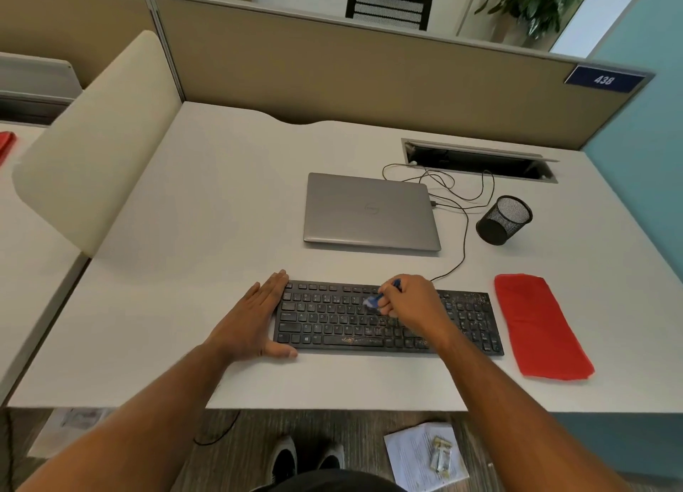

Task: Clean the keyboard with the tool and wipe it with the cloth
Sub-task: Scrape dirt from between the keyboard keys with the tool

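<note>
White cubicle desk (221, 203) — left hand (255, 318) flat beside keyboard (332, 329), right hand (410, 299) gripping brush (373, 301).

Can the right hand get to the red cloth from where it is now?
Probably yes. The red cloth lies flat just right of the keyboard, with nothing between. But the right hand holds the blue brush and would need to free it first.
</note>
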### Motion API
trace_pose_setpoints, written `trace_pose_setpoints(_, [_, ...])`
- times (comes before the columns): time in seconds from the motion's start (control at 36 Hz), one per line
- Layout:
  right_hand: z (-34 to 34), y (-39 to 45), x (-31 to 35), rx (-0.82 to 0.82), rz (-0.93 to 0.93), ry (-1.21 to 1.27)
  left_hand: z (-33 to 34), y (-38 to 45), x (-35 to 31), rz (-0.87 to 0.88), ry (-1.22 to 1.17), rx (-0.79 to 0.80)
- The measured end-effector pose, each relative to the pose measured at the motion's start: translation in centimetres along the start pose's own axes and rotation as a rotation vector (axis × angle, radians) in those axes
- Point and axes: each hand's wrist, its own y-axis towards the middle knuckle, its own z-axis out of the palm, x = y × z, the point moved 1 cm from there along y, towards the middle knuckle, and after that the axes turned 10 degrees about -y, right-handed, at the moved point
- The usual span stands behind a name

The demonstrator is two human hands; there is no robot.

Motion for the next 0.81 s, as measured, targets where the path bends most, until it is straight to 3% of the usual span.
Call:
trace_pose_setpoints(0.31, [-0.1, 0.9, 0.3, 0.012, -0.032, -0.093, 0.0, 0.0, 0.0, -0.003, 0.003, 0.007])
trace_pose_setpoints(0.5, [-0.3, 0.5, 0.7, 0.086, -0.121, -0.467, 0.0, 0.0, -0.1, -0.003, 0.002, 0.004])
trace_pose_setpoints(0.64, [-0.4, 0.1, 0.8, 0.076, -0.186, -0.509, 0.0, 0.0, 0.0, -0.001, 0.002, 0.004])
trace_pose_setpoints(0.81, [-2.0, 0.4, -0.5, 0.008, -0.128, -0.651, 0.0, 0.0, 0.1, 0.000, 0.001, 0.008])
